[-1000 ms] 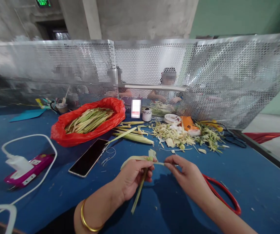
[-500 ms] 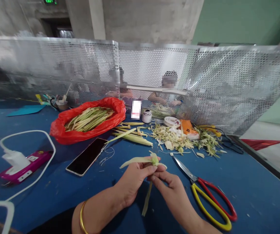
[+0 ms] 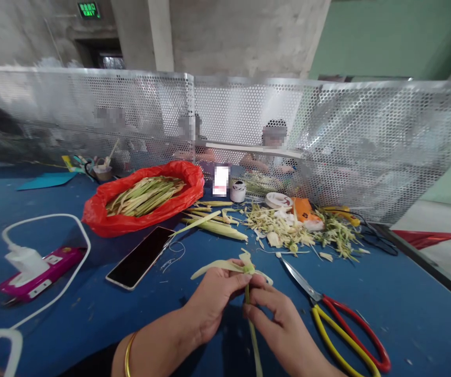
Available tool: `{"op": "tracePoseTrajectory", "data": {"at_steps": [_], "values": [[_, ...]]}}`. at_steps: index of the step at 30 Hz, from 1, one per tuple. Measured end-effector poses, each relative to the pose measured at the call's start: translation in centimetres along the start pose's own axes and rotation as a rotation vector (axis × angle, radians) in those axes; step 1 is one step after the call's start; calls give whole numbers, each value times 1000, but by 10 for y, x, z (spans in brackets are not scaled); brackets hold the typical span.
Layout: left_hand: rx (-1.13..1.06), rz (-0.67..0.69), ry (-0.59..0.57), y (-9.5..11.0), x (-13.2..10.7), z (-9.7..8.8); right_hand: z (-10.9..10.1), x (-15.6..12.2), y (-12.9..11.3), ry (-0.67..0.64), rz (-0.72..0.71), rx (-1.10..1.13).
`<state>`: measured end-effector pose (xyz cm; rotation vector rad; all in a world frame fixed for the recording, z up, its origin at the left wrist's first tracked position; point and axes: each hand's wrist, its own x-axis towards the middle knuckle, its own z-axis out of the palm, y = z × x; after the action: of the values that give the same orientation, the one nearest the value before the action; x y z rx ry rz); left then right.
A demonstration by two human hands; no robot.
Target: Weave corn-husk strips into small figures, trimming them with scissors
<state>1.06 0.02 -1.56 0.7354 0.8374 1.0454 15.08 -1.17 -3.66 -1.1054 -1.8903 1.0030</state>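
Observation:
My left hand pinches a small knot of folded pale green leaf strips between thumb and fingers. One flat strip end points left over the fingers, and a short loop shows at the right. Close beside it, my right hand is closed on a long leaf strip that hangs from the knot toward the table's front edge. To the right lie large scissors with one red and one yellow handle, blades toward the back. Part of the knot's underside is hidden by my fingers.
A red plastic bag holds many leaf strips. Loose leaves, a black phone, a purple power strip and a heap of leaf scraps lie on the blue table. Behind a perforated metal screen people sit.
My right hand has slid down along the hanging strip, a little away from the knot. The strip now hangs straighter and further right. My left hand keeps its pinch; the view has tilted slightly up.

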Motion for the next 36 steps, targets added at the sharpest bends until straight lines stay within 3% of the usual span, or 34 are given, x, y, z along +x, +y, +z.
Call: {"op": "tracePoseTrajectory", "data": {"at_steps": [5,8,10,12,13,16,18,20,24,29,36], "values": [[-8,-10,-2,0,0,-3,2,-3,-2,-7,-66,-90],[-21,-15,34,4,0,-5,-7,-6,-7,-9,-109,-152],[-6,-8,26,9,-1,-5,-18,-5,-9,117,-71,-128],[48,-10,-41,13,-2,-5,-30,-1,-9,305,60,-30],[81,-24,-82,14,-3,-4,-35,2,-9,335,131,37],[149,-146,-158,13,-6,-2,-39,10,-9,176,305,360],[177,-218,-169,11,-7,0,-35,11,-9,48,358,601],[248,-211,-158,8,-7,1,-28,11,-9,3,383,761],[411,-136,-142,3,-7,2,-18,8,-4,66,429,811],[396,-177,-153,2,-6,2,-18,8,0,61,400,842],[467,-199,-80,3,-5,2,-18,11,-3,262,359,754]]}}
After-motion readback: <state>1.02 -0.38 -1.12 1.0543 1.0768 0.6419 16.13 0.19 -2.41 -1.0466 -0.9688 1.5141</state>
